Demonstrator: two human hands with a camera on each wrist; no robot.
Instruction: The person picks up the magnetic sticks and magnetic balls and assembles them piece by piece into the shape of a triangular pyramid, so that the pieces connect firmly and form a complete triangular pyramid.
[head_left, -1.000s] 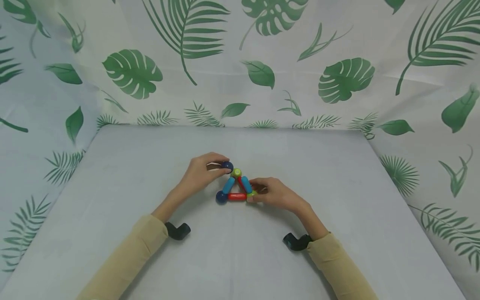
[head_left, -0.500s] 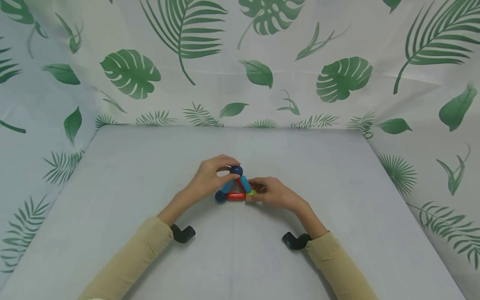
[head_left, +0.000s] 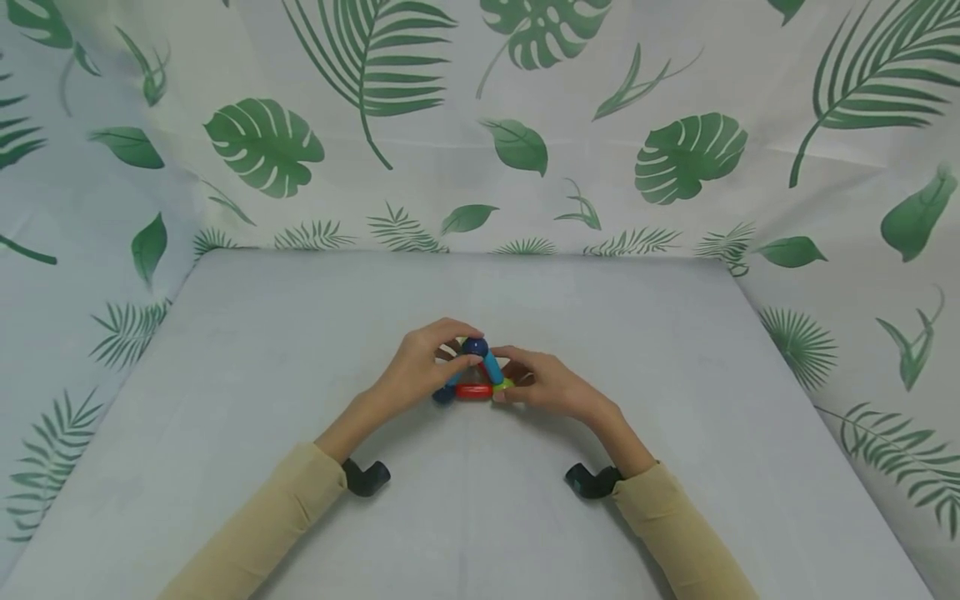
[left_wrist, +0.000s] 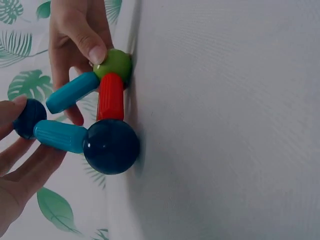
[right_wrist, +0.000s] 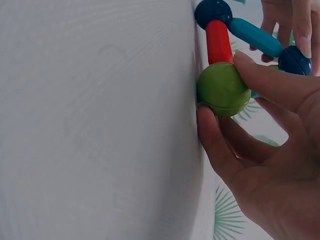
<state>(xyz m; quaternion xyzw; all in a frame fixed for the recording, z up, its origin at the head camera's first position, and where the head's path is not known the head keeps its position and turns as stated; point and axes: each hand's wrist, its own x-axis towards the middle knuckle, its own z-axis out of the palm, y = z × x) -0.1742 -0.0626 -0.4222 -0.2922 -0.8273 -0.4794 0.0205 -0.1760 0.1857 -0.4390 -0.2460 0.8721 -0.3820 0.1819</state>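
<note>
My left hand (head_left: 420, 358) pinches a dark blue ball (head_left: 475, 345) between thumb and fingers, at the top of a small ball-and-rod toy frame. Two light blue rods (left_wrist: 60, 135) slope up towards that ball. At the frame's base, a red rod (head_left: 474, 391) joins a second dark blue ball (left_wrist: 111, 146) to a green ball (right_wrist: 223, 89). My right hand (head_left: 551, 387) grips this green ball with thumb and fingers. Behind the held blue ball, a sliver of another green piece (right_wrist: 273, 66) shows. My fingers partly hide the frame's far side.
The frame's base rests on a pale cloth-covered table (head_left: 465, 500). A leaf-printed curtain (head_left: 570, 150) stands behind and at both sides. Black wrist-worn devices (head_left: 366, 478) stick out inward from both cuffs.
My left hand has moved right with the dark blue ball, from left of the frame's top onto it. My right hand stays at the green ball, its upper fingers slightly raised towards the top.
</note>
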